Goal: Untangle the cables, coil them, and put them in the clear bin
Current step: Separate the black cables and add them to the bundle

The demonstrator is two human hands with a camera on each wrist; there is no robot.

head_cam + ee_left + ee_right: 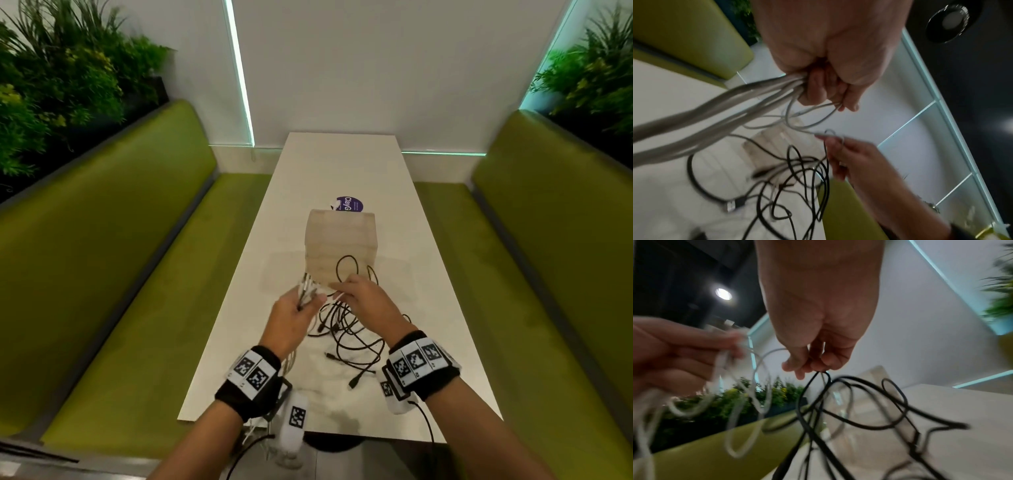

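The left hand (294, 317) is sitting in the lower middle of the head view, and its fingers (818, 87) are curling tight round a bunch of white cables (719, 104). The white loops are hanging down from the fist toward the lower left of the left wrist view.

The right hand (363, 301) is just beside it, a little to the right. Its fingertips (797, 368) are pressing together and pinching a thin black cable (809, 386) at the top of a loop. A thin white strand seems to be in that pinch too, but the picture is blurry there.

Below both hands, the black cables (349, 339) are lying in a messy tangle on the white table (428, 308). Some of their plugs are pointing toward the bottom of the frame.

The clear bin (337, 274) is standing on the table just behind the hands, in the middle of the head view. 1 black loop is reaching up over its near edge. A light wooden box (340, 240) is showing in the same spot as the bin. A purple round sticker (349, 204) is lying on the table behind it.

Green bench seats (137, 274) are running along the left and right sides of the frame.
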